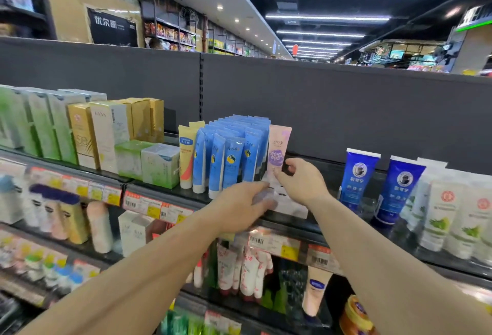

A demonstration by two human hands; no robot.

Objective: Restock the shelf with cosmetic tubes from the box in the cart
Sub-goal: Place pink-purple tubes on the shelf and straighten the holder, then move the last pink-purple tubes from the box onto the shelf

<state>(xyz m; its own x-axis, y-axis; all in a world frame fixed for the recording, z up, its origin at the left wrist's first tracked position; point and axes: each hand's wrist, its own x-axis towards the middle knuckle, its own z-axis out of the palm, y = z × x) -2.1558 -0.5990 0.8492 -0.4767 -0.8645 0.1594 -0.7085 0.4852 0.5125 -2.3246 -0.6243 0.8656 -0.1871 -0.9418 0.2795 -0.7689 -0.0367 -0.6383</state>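
**Pink tube goes in beside the blue row**

Pink tube (278, 152) stands cap-down on the top shelf (327, 172), touching the right end of the packed blue tubes (231, 153). From my remote view, the right hand (299, 178) has thumb and fingertips (279, 174) curled in at the tube's lower body, near the cap — I judge a light pinch, though the exact contact is partly hidden. The left hand (241, 206) lies lower, fingers curved around something pale and blurred at the shelf lip, possibly another tube; I cannot tell for certain.

Moving outward, I judge these tubes light, with soft plastic walls that dent under a hard squeeze and a glossy skin that may slip. The stiff parts are the cap and the crimped top seam, so I would hold low, just above the cap, and steer from there — a high grip would only bend it. Standing on a narrow cap, it tips easily; leaning it against the blue row helps.

Further right, well apart, stand dark blue tubes (359, 174) and white tubes (439, 214). Price labels (149, 205) line the shelf edge.
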